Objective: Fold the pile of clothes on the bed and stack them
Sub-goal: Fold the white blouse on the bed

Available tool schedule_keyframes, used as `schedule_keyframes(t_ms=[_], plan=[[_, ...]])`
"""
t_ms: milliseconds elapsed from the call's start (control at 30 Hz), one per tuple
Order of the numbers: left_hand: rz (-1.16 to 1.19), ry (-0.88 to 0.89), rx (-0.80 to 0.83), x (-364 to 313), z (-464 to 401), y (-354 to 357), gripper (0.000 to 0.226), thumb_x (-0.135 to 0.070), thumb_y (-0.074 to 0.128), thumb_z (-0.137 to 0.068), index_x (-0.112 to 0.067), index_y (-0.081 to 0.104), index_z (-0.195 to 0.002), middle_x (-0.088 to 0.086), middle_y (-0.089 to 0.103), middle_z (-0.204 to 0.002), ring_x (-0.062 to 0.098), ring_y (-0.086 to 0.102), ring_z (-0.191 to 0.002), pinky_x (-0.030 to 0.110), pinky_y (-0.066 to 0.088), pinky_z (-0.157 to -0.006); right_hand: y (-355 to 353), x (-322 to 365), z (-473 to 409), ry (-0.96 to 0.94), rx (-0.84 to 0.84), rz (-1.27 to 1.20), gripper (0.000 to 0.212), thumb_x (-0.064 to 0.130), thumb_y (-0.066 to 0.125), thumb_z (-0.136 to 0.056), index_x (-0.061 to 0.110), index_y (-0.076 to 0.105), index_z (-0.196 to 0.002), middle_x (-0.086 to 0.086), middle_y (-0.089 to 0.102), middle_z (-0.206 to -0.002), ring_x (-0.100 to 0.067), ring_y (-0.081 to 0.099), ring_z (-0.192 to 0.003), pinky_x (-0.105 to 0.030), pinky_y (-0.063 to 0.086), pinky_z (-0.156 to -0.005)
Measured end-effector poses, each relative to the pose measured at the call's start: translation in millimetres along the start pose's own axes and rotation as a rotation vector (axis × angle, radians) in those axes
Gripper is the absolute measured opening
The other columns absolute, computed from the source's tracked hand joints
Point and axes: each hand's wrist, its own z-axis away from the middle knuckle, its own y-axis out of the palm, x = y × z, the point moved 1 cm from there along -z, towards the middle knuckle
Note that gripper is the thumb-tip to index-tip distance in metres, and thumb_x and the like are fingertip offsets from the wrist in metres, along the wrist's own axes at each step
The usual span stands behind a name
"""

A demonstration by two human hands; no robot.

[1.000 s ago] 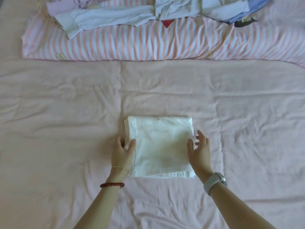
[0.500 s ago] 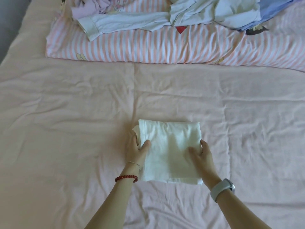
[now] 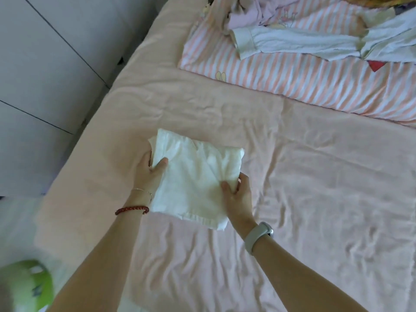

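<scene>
A folded white garment (image 3: 195, 176) is held just over the pink bed sheet (image 3: 315, 199), left of the bed's middle. My left hand (image 3: 149, 174) grips its left edge, thumb on top and fingers beneath. My right hand (image 3: 238, 197) grips its right edge the same way. The fold sags and creases between both hands. A pile of unfolded clothes (image 3: 315, 39), pale blue, lilac and white, lies at the top right on a pink-and-white striped duvet (image 3: 292, 75).
The bed's left edge (image 3: 85, 143) runs diagonally, with grey floor tiles (image 3: 45, 75) beyond it. A blurred green object (image 3: 27, 287) sits on the floor at the bottom left. Wrinkled pink sheet spreads to the right of my hands.
Both hands closed on the white fold's side edges and lifted it, carrying it left. The view swung left, so the bed edge and floor came into sight.
</scene>
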Motion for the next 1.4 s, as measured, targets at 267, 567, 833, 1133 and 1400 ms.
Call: schedule_keyframes(t_ms=[267,567,833,1133,1400], plan=[[-0.14,0.033,-0.034,23,-84,-27,0.014,-0.015,0.054,-0.088,-0.012,0.054,-0.101,-0.005,0.054,-0.076,0.013,0.053,-0.067,0.018,0.041,-0.056,73,0,-58,0.14,0.061,0.0,0.026,0.019,0.049,-0.092,0.017,0.039,-0.116,0.005,0.056,-0.086,-0.013,0.055,-0.075,-0.025,0.043,-0.06],[-0.828,0.239,-0.32,38,-74,-16,0.059,-0.021,0.054,-0.089,-0.017,0.031,-0.143,0.014,0.037,-0.144,0.036,0.036,-0.128,0.052,0.028,-0.103,68,-7,-52,-0.057,-0.031,0.678,0.079,0.024,0.06,-0.085,0.021,0.011,-0.147,-0.007,0.028,-0.14,-0.029,0.036,-0.121,-0.037,0.035,-0.093],[-1.098,0.419,0.013,72,-48,3,0.064,-0.054,0.028,-0.087,-0.03,0.022,-0.146,0.014,0.01,-0.155,0.036,0.007,-0.143,0.055,0.006,-0.112,67,-11,-68,-0.633,0.227,1.285,0.07,0.044,0.049,-0.089,0.025,0.018,-0.148,-0.018,0.006,-0.155,-0.038,0.005,-0.142,-0.054,0.01,-0.112],[-1.154,0.183,0.148,65,-63,-2,0.067,-0.053,0.037,-0.09,-0.039,0.003,-0.146,0.003,-0.013,-0.156,0.025,-0.016,-0.142,0.057,-0.006,-0.11,63,-10,-78,-0.493,0.416,1.229,0.069,0.051,0.038,-0.093,0.031,0.004,-0.149,-0.007,-0.013,-0.156,-0.026,-0.016,-0.143,-0.044,-0.002,-0.115],[-0.789,0.218,-0.057,26,76,40,0.058,-0.026,0.052,-0.09,-0.021,0.032,-0.144,0.006,0.019,-0.154,0.026,0.009,-0.144,0.051,0.006,-0.113,-52,-1,14,-0.388,0.035,0.805,0.039,0.009,0.05,-0.092,0.005,0.05,-0.13,-0.014,0.046,-0.139,-0.03,0.028,-0.138,-0.046,0.025,-0.112]])
